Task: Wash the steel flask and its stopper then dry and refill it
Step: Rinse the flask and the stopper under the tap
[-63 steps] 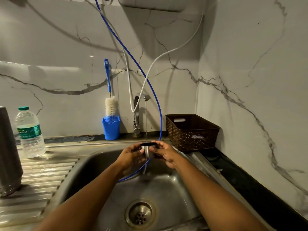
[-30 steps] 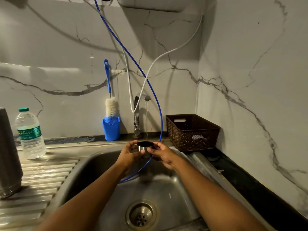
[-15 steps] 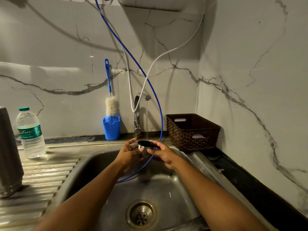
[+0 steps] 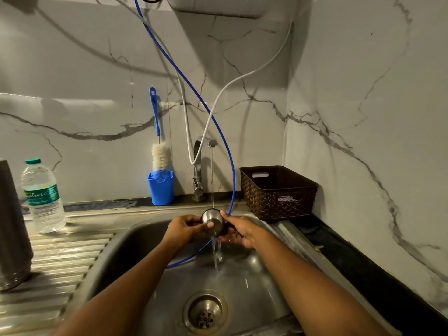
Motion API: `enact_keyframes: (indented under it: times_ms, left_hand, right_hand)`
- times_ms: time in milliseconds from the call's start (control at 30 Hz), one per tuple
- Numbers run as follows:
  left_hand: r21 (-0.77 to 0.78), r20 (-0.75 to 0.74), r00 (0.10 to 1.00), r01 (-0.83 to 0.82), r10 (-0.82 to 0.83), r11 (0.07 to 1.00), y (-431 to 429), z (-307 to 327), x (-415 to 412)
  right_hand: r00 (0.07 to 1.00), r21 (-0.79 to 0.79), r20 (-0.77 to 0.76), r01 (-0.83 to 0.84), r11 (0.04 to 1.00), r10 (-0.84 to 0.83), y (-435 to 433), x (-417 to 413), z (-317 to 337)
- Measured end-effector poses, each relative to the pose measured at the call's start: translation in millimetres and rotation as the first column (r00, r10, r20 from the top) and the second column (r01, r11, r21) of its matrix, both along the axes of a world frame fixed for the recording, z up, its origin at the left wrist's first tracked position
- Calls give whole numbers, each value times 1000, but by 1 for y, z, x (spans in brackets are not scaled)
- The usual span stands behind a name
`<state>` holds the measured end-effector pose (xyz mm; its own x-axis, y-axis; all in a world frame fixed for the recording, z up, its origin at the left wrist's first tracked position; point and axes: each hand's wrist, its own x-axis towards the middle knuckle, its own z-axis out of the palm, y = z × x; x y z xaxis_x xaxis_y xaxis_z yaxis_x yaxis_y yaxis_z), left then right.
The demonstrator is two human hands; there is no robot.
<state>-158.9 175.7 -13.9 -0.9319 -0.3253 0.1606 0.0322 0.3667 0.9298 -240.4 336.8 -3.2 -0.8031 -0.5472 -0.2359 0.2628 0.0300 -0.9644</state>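
A: While water (image 4: 212, 180) falls from the tap (image 4: 202, 151), what does each hand have hold of?

B: Both are on the stopper (image 4: 212, 221). The left hand (image 4: 184, 230) grips its left side, with the fingers curled behind it. Its thumb is pressed on the round steel face, which is tilted toward the camera. The right hand (image 4: 240, 230) holds the other side, with the index fingertip at the upper edge and the other fingers cupped underneath.

A: Where does the stream land?

B: It lands on top of the stopper, between the two hands, and spills off below them into the sink (image 4: 135, 241). The drain (image 4: 205, 314) lies nearer the person than the hands, between the forearms.

A: And the flask?

B: The steel flask (image 4: 12, 226) stands upright on the ribbed draining board (image 4: 60, 263), well out to the left of the left hand. A plastic water bottle (image 4: 43, 197) is just beyond it.

A: Is anything else close?

B: A blue hose (image 4: 218, 122) curves down just behind the right hand's fingertips into the sink. Beyond the left hand, at the wall, a blue holder (image 4: 161, 190) keeps a bottle brush (image 4: 158, 154). Beyond the right hand, off to its right, sits a brown basket (image 4: 278, 195).
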Motion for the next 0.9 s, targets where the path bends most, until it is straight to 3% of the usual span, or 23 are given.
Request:
enact_keyframes:
  times_ms: [100, 167, 267, 400, 500, 600, 800, 900]
  left_hand:
    - [-32, 66, 996, -65, 67, 997, 4, 0, -2]
    - [-3, 100, 990, -94, 94, 996, 8, 1, -3]
    - [100, 124, 989, -93, 80, 991, 13, 3, -4]
    - [212, 76, 994, 55, -72, 976, 13, 4, -4]
    - [263, 28, 986, 148, -161, 953, 10, 1, -5]
    - [298, -46, 992, 128, -120, 946, 6, 3, -5]
    - [49, -37, 996, 77, -75, 996, 13, 0, -9]
    - [16, -95, 995, 17, -15, 1000, 18, 0, -13]
  right_hand:
    - [999, 181, -46, 28, 983, -20, -4, 1, 0]
    - [997, 201, -67, 52, 978, -39, -7, 2, -1]
    - [995, 140, -72, 82, 987, -72, -9, 3, 1]
    - [998, -53, -45, 35, 998, -37, -3, -2, 3]
    - [980, -90, -196, 9, 996, -26, -2, -8, -4]
    - [922, -44, -387, 4, 999, -20, -8, -7, -6]
    - [905, 37, -425, -21, 999, 35, 6, -16, -9]
    - [878, 19, -479, 33, 999, -20, -4, -14, -10]
